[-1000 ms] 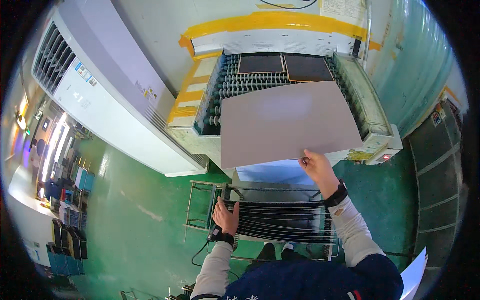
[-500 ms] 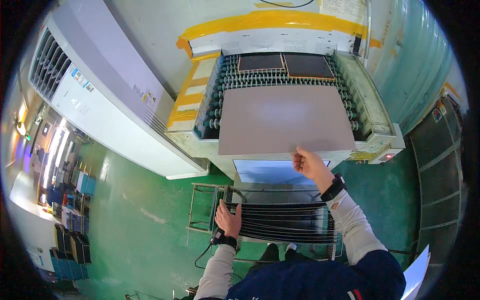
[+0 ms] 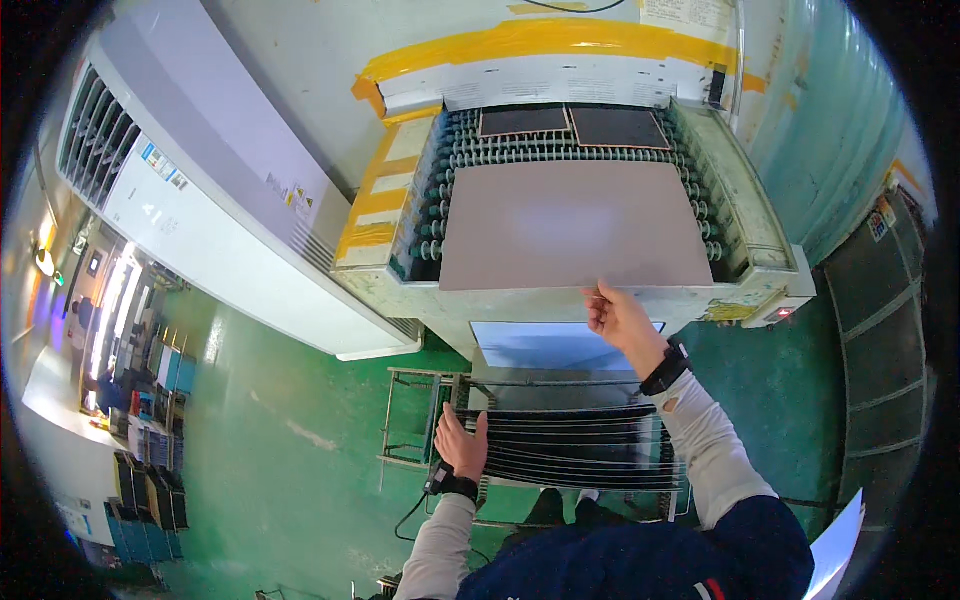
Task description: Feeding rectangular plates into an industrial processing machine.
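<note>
A flat grey-brown panel (image 3: 575, 225) lies on the rows of small rollers (image 3: 432, 225) of a conveyor machine, its near edge at the machine's front lip. My right hand (image 3: 622, 322) has its fingers curled at that near edge, right of the middle, pinching it. Below, a metal rack (image 3: 410, 372) holds several thin dark panels (image 3: 570, 445) in a row. My left hand (image 3: 461, 443) is at their left ends, fingers stretched and thumb apart; whether it touches them I cannot tell.
Two smaller dark panels (image 3: 620, 128) lie farther back on the rollers. A tall white air conditioner (image 3: 230, 230) stands left of the machine. At the right is a dark mesh rack (image 3: 880, 350). Green floor (image 3: 290, 450) spreads to the left; a cable (image 3: 402, 520) hangs from my left wrist.
The grey-brown panel has slid a little farther onto the rollers, my right hand following at its near edge. The dark panels at the back have moved slightly away. My left hand stays by the rack.
</note>
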